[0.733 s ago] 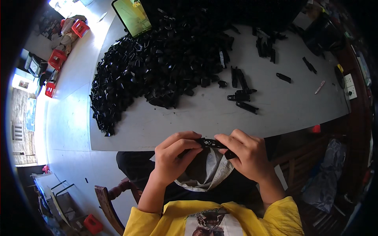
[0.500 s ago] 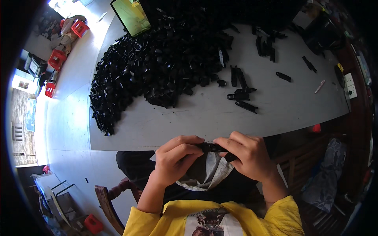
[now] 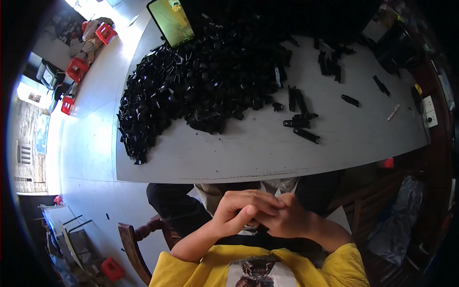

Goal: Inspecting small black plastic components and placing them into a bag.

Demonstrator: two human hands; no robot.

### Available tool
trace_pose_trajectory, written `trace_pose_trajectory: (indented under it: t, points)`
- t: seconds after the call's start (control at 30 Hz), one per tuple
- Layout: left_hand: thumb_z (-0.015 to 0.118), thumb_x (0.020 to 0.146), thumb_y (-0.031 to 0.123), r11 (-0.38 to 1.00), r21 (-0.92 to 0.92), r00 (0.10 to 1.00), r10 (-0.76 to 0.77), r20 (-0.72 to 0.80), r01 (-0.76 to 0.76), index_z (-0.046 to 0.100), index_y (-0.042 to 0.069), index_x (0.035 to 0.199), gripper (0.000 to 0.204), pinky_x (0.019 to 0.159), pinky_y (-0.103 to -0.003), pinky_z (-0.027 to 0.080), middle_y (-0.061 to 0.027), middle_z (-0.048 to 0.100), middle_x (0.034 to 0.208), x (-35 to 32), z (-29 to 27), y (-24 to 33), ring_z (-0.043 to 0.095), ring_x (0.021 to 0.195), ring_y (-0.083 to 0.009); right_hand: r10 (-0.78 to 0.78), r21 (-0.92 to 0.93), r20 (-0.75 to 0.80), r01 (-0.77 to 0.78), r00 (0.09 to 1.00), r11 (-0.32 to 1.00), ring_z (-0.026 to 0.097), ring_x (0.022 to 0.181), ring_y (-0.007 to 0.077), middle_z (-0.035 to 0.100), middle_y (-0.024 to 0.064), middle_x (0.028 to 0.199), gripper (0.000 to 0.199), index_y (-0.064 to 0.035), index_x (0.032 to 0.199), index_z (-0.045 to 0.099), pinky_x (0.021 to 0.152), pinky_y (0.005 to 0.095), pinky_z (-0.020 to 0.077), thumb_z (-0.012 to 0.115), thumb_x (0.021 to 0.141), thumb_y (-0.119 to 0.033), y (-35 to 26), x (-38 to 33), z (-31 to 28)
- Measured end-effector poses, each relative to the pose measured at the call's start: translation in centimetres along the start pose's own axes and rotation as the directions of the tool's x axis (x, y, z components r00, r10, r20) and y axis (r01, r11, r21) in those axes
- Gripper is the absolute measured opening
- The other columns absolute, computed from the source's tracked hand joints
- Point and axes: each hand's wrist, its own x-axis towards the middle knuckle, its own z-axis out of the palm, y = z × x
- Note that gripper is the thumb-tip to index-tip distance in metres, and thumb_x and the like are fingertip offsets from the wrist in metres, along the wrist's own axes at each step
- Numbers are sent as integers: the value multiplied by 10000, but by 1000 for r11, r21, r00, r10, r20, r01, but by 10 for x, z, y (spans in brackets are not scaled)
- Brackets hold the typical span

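Observation:
Close together above my lap, just short of the table's near edge, are both my hands. My left hand [image 3: 239, 209] has its fingers bent over the fingers of my right hand [image 3: 290, 221], its thumb sticking up. The right hand is curled closed beneath and beside it. Whatever lies between them is hidden by the fingers. Beyond them on the grey table [image 3: 229, 158] lie several slim black plastic parts [image 3: 305, 135], and to their left spreads a big heap of small black plastic pieces [image 3: 191, 86].
A phone with a lit screen [image 3: 171, 21] stands at the heap's far side. A black container [image 3: 397, 45] and a pen [image 3: 393, 112] are at the right. Red stools [image 3: 77, 70] stand on the floor at left; a wooden chair part [image 3: 131, 248] is beside me.
Both hands have drawn back from the table edge toward my body and closed together. The black plastic part seen between them earlier is now out of sight.

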Motion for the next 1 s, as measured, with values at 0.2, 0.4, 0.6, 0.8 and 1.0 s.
trace_pose_trajectory:
  t: [0.2, 0.4, 0.6, 0.8, 1.0]
  points:
    - [407, 991, 340, 998, -28, 995, 67, 75, -65, 668, -57, 875, 489, 846, -400, 492, -211, 669, 950, -3, 1, 0, 634, 918, -326, -84, 51, -24, 85, 996, 995, 629, 634, 175, 616, 29, 840, 172, -84, 906, 658, 438, 285, 466, 677, 743, -137, -6, 1, 5]
    - [600, 885, 233, 768, 634, 969, 215, -119, -92, 634, -6, 959, 253, 803, -339, 483, -156, 619, 1035, 24, -25, 4, 602, 951, -292, 222, -83, -97, -230, 970, 970, 628, 749, 325, 612, 101, 855, 222, -60, 900, 576, 625, 404, 505, 656, 693, -48, 17, 11, -8]
    - [723, 792, 242, 195, 929, 865, 345, -364, 313, 572, 78, 870, 236, 664, -355, 466, -56, 548, 843, 57, -62, -9, 566, 800, -261, 578, -371, -373, -688, 726, 624, 636, 810, 341, 642, 130, 903, 350, -39, 975, 557, 666, 411, 495, 769, 746, -199, 70, 1, -51]
    - [702, 779, 177, 109, 923, 877, 288, -384, 368, 593, 99, 827, 142, 657, -371, 472, -48, 555, 832, 61, -77, -24, 584, 788, -258, 620, -410, -247, -660, 745, 629, 630, 801, 353, 634, 147, 886, 304, -29, 954, 582, 655, 425, 498, 754, 767, -196, 89, -3, -38]
    - [688, 781, 156, 194, 971, 962, 206, -179, 139, 601, 95, 841, 122, 642, -384, 481, -60, 551, 811, 39, -59, -31, 591, 761, -263, 533, -227, -325, -611, 781, 758, 631, 779, 373, 627, 174, 831, 260, -18, 911, 566, 642, 421, 486, 736, 783, -168, 78, -8, -30]
